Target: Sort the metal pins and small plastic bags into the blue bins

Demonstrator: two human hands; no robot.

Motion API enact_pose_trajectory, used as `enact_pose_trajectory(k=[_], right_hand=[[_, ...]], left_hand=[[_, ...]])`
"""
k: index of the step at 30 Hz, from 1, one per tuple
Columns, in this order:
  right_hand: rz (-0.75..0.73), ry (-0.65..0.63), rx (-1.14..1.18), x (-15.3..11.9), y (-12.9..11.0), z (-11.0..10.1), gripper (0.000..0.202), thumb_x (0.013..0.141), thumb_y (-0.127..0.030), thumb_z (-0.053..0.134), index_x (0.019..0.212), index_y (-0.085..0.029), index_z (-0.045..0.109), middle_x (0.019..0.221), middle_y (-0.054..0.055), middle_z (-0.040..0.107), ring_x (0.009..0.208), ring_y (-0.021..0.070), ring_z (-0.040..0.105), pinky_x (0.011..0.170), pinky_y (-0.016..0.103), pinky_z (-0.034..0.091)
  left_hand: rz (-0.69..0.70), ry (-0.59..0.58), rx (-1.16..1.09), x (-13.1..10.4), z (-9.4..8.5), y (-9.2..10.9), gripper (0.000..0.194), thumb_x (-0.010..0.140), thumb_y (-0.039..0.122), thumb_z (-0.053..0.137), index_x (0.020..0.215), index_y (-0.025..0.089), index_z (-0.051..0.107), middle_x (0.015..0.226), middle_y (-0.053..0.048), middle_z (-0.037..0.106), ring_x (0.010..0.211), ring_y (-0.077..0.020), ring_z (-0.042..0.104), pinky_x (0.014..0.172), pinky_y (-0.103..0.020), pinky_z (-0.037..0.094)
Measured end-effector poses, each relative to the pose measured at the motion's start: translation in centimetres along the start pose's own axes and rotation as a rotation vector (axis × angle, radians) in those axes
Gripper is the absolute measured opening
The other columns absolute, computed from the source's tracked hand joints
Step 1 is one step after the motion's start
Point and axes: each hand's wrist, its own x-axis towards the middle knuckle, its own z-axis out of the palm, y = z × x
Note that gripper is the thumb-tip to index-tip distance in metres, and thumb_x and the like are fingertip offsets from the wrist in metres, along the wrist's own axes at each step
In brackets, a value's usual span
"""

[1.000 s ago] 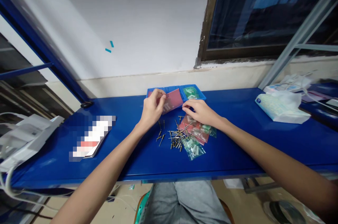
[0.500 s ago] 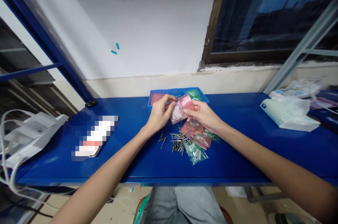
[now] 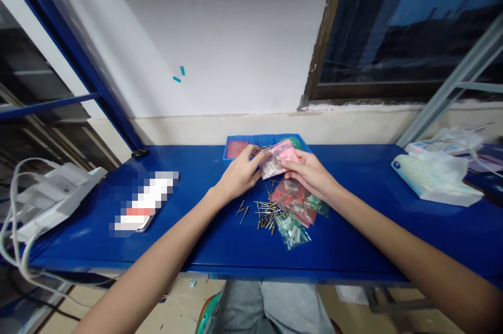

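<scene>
Over the blue table, a small pink-and-clear plastic zip bag (image 3: pixel 275 161) is held up with small pale pieces inside. My right hand (image 3: pixel 314 174) pinches its right side between thumb and fingers. At the bag's left edge, my left hand (image 3: pixel 240 172) is closed with its fingertips on the plastic. Beneath them lies a loose pile of metal pins (image 3: pixel 267 213) with brass-coloured bodies. Beside the pile are a red zip bag (image 3: pixel 308 214) and a green-tinted bag (image 3: pixel 291 232) of white pieces. Behind the hands stands a blue compartment tray (image 3: pixel 225 151), partly hidden.
A blurred-out phone (image 3: pixel 147 203) lies to the left, with a white power strip (image 3: pixel 58 203) and cables beyond it. On the right sits a tissue pack (image 3: pixel 436 179). The wall (image 3: pixel 220 129) rises directly behind the table.
The bag has tilted flatter and lies more sideways between my hands. My left fingers have shifted along its left edge. The camera view has moved slightly.
</scene>
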Motion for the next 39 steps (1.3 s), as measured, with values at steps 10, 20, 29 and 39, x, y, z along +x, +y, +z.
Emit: enact_pose_trajectory(k=[10, 20, 29, 39], right_hand=[[-0.173, 0.059, -0.153, -0.1, -0.5, -0.3, 0.038, 0.089, -0.056, 0.060, 0.103, -0.022, 0.069, 0.110, 0.010, 0.066, 0.073, 0.0168, 0.061, 0.061, 0.033, 0.056], [-0.566, 0.061, -0.580, -0.7, -1.4, -1.2, 0.021, 0.092, -0.039, 0.061, 0.088, -0.026, 0.076, 0.097, 0.004, 0.075, 0.098, 0.0254, 0.066, 0.099, 0.051, 0.046], [-0.349, 0.034, -0.250, -0.7, -1.0, -0.6, 0.037, 0.089, -0.038, 0.061, 0.125, -0.027, 0.063, 0.115, 0.007, 0.071, 0.099, 0.0255, 0.068, 0.089, 0.044, 0.054], [-0.180, -0.050, -0.047, 0.1, 0.2, -0.2, 0.061, 0.085, -0.048, 0.065, 0.138, -0.028, 0.043, 0.102, 0.009, 0.069, 0.084, 0.0229, 0.070, 0.074, 0.041, 0.058]], left_hand=[[-0.014, 0.163, -0.012, 0.2, -0.1, 0.3, 0.044, 0.093, 0.008, 0.050, 0.134, 0.022, 0.057, 0.124, -0.013, 0.059, 0.114, -0.0262, 0.054, 0.098, -0.047, 0.047], [-0.152, 0.120, -0.388, 0.5, 0.1, 1.7, 0.035, 0.096, 0.020, 0.053, 0.131, 0.019, 0.055, 0.116, -0.010, 0.069, 0.094, -0.0205, 0.066, 0.085, -0.038, 0.053], [-0.396, 0.310, -0.460, 0.4, 0.8, 1.8, 0.039, 0.091, 0.030, 0.062, 0.127, 0.018, 0.050, 0.116, -0.010, 0.066, 0.059, -0.0081, 0.059, 0.056, -0.023, 0.047], [-0.521, 0.144, -0.738, 0.7, 1.0, 2.4, 0.043, 0.090, 0.034, 0.059, 0.127, 0.012, 0.063, 0.098, -0.012, 0.073, 0.060, -0.0141, 0.063, 0.049, -0.025, 0.046]])
